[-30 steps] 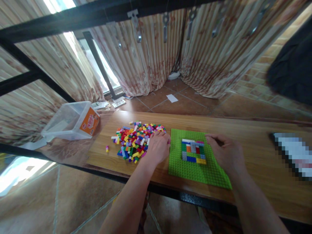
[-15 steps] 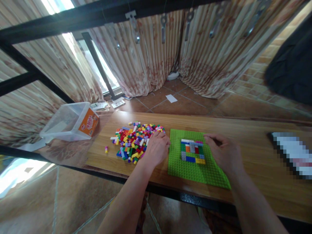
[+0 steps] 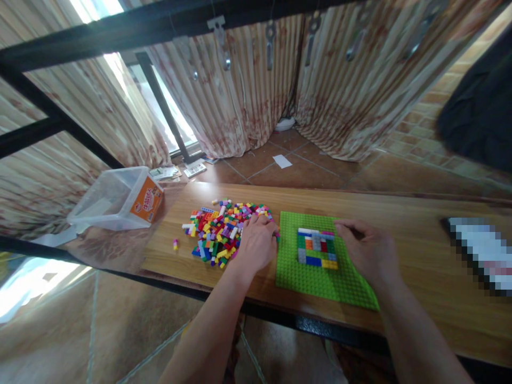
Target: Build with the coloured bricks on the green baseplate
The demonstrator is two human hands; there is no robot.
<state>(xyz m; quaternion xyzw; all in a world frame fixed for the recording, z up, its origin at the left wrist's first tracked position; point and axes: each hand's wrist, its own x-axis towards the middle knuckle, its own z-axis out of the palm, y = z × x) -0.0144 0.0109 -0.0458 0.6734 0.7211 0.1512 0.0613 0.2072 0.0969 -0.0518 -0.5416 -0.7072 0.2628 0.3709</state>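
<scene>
My left hand (image 3: 259, 239) lies over the right end of a heap of mixed toy building bricks (image 3: 220, 234). Its fingers are bent down and close together, and their tips are hidden among the bricks. My right hand (image 3: 368, 248) hovers at the right side of a green studded baseplate (image 3: 290, 266), thumb and forefinger pinched together. Whatever may be between them is too small to make out. On the baseplate sits a roughly square build of bricks (image 3: 314, 261) in white, blue, green, grey, yellow, red and orange.
A lone pink-and-yellow brick (image 3: 175, 244) lies left of the heap. Beyond the table's left end stands a clear plastic bin (image 3: 108, 197) with an orange label. A pixelated phone-like device (image 3: 480, 253) rests at the right. A dark metal bar (image 3: 160, 40) crosses overhead.
My left hand's fingers have shifted slightly within the heap, and a few bricks by the fingertips show differently. My right hand keeps its place beside the build.
</scene>
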